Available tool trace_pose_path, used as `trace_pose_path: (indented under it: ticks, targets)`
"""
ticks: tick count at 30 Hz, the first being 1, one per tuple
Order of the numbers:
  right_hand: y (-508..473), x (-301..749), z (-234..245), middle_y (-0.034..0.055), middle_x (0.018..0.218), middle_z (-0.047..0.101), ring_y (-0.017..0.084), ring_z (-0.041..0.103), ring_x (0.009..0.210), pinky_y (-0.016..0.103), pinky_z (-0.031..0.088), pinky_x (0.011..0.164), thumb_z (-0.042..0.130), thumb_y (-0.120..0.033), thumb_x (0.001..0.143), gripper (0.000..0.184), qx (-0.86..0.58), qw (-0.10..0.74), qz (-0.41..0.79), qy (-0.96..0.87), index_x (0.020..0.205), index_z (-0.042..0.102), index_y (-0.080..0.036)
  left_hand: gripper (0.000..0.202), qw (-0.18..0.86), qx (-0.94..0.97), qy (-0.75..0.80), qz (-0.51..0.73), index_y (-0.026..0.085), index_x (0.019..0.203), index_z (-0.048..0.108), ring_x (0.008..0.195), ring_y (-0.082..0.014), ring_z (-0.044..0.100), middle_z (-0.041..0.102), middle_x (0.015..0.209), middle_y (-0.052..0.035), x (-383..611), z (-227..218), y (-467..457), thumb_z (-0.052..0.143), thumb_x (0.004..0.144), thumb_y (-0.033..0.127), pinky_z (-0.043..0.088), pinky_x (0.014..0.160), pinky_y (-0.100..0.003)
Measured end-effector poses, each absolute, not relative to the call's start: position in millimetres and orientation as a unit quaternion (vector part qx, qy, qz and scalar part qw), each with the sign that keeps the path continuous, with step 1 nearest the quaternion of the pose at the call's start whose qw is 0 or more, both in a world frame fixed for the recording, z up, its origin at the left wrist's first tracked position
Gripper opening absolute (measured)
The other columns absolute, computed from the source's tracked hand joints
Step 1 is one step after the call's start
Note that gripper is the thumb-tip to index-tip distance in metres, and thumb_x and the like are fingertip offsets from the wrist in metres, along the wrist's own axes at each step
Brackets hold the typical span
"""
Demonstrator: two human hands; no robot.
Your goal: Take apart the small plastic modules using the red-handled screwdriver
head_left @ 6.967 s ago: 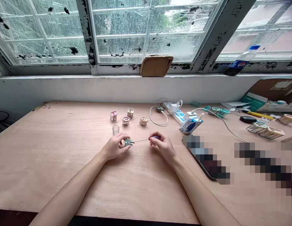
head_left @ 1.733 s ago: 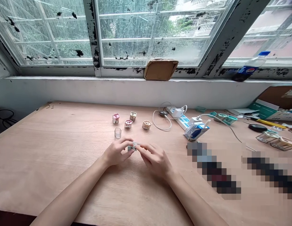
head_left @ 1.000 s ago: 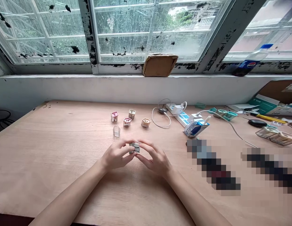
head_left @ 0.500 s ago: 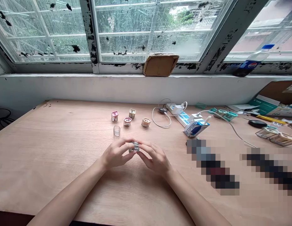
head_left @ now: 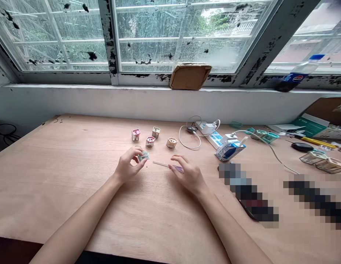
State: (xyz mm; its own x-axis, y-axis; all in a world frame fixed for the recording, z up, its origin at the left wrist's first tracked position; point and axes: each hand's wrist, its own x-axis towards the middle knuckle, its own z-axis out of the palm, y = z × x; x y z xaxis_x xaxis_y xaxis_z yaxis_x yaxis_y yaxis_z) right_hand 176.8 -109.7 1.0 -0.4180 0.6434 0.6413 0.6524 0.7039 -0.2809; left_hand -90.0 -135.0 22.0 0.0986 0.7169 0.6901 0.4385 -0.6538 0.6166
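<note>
My left hand (head_left: pixel 128 165) is closed on a small grey-green block (head_left: pixel 143 156), pinched between thumb and fingertips just above the wooden table (head_left: pixel 77 176). A thin screwdriver (head_left: pixel 162 164) with a purple handle lies on the table to its right. My right hand (head_left: pixel 188 174) rests over that handle, fingers loosely spread and not gripping. A clear hexagonal cup (head_left: pixel 137 147) is mostly hidden behind my left fingers.
Two pink (head_left: pixel 135 134) and two beige (head_left: pixel 171 142) blocks stand beyond my hands. A power strip (head_left: pixel 211 136) with cables, a milk carton (head_left: pixel 229 150), teal pieces (head_left: pixel 265 136), a mouse (head_left: pixel 302 147) and boxes fill the right. Cardboard (head_left: pixel 190 76) and a bottle (head_left: pixel 296 77) sit on the sill.
Both hands held the block together; now they have parted. My left hand carried the block left toward the clear cup, and my right hand moved right onto the screwdriver lying on the table.
</note>
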Motion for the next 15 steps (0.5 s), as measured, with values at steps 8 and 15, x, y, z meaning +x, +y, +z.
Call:
trace_pose_path:
  ticks: [8,15]
  targets:
    - [-108,192,10,0.0042,0.094,0.070,0.020,0.065,0.083,0.031,0.047,0.068,0.059,-0.026,0.091,0.009,-0.457,0.238,0.055,-0.855,0.093,0.067,-0.022,0.017,0.274,0.683,0.436,0.518,0.018,0.091,0.058,0.076,-0.0122,0.068,0.068,0.102,-0.0060,-87,9,-132,0.069,0.086,0.030,0.054,0.062,-0.021]
    - [-113,197,15,0.0004,0.077,0.068,0.016,0.062,0.067,0.026,0.043,0.058,0.058,-0.025,0.088,0.010,-0.478,0.198,0.141,-0.844,0.080,0.064,-0.022,0.022,0.308,0.682,0.445,0.492,0.018,0.090,0.057,0.071,-0.0124,0.068,0.069,0.097,-0.0058,-85,9,-131,0.069,0.086,0.036,0.051,0.058,-0.020]
